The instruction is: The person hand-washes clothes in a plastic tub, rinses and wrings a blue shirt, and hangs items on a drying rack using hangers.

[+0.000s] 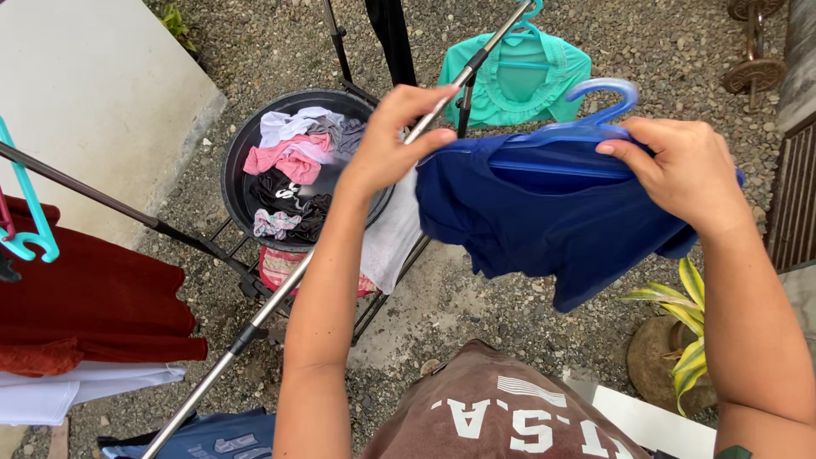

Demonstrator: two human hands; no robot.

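Nearest, at the bottom edge: a brown printed shirt (501,416) on the wearer's own chest, with a folded blue garment (208,438) low at left.

Just above, both forearms raised. Left hand (393,140) closed on the left shoulder of a navy blue shirt (544,217), thumb and fingers pinching the cloth right against a slanting metal drying-rack rail (272,302). Right hand (684,170) closed on the shirt's right shoulder, fingers curled over the fabric and the arm of a blue plastic hanger (595,106) threaded through the neck, hook standing up between the hands. Shirt hanging in the air between the two hands, hem loose below, well clear of the gravel ground (476,314).

At left, a dark red garment (93,306) draped over another rail, white cloth (59,391) beneath it, and a teal hanger (30,221) hooked above. At right, a potted plant with yellow-green leaves (680,340) just beside the right forearm.

Further off, under the rail: a round black basin (236,153) holding crumpled laundry, pink (289,157), white, grey and black pieces tangled together. A white cloth (391,234) hanging beside the basin.

Furthest: a turquoise top (510,81) on its own teal hanger on the rail, and a pale concrete slab (93,93) at upper left.
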